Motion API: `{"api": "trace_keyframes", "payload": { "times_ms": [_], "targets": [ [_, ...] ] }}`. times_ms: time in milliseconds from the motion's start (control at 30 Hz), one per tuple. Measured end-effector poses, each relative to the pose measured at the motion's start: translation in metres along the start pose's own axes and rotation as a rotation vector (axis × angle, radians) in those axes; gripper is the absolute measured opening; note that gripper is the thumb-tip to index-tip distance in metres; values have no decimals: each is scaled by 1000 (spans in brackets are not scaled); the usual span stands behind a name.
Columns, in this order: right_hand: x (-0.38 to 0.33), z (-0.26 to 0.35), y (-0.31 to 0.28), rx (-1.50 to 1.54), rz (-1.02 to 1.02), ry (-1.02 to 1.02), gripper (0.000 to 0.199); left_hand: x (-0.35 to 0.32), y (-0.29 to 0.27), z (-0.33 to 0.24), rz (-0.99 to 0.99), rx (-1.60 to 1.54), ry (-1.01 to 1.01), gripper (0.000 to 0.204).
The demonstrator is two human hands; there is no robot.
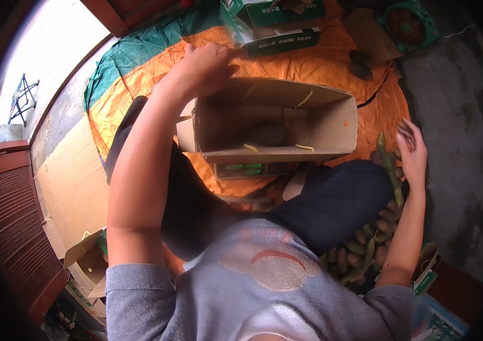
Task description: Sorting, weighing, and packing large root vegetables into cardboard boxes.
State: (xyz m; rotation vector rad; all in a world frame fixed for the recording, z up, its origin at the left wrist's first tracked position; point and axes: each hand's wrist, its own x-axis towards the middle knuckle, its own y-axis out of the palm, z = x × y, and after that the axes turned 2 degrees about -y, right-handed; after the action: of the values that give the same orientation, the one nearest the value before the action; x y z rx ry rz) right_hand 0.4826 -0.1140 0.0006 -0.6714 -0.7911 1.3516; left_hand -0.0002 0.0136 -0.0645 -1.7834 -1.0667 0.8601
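Saw the cardboard box (341, 128) lying open toward the head, apparently on a green-lit scale (238, 170), near the middle of the orange sheet (133, 108). Made out only one dark, rounded shape (270, 135) inside, so judged filling barely begun. Found plenty left outside: brown, oval produce (355, 258) heaped beside the right knee (361, 176). Saw the left hand (210, 65) blurred over the box's far left corner, well apart from the right hand (415, 148), raised beside a long green piece (388, 167) at the sheet's right edge. Could not tell, for either, between gripping and emptiness.
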Motion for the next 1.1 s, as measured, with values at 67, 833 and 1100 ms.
{"api": "trace_keyframes", "payload": {
  "times_ms": [67, 833, 1100],
  "targets": [
    [-61, -79, -22, -4, -106, 196, 46, -3, -2, -6, -214, 17, 99, 37],
    [-548, -249, 161, -197, 256, 340, 44, -84, -6, 72, -558, -6, -243, 24],
    [-561, -234, 180, -91, 141, 624, 47, -91, 6, 96, -477, -293, -347, 27]
  ]
}}
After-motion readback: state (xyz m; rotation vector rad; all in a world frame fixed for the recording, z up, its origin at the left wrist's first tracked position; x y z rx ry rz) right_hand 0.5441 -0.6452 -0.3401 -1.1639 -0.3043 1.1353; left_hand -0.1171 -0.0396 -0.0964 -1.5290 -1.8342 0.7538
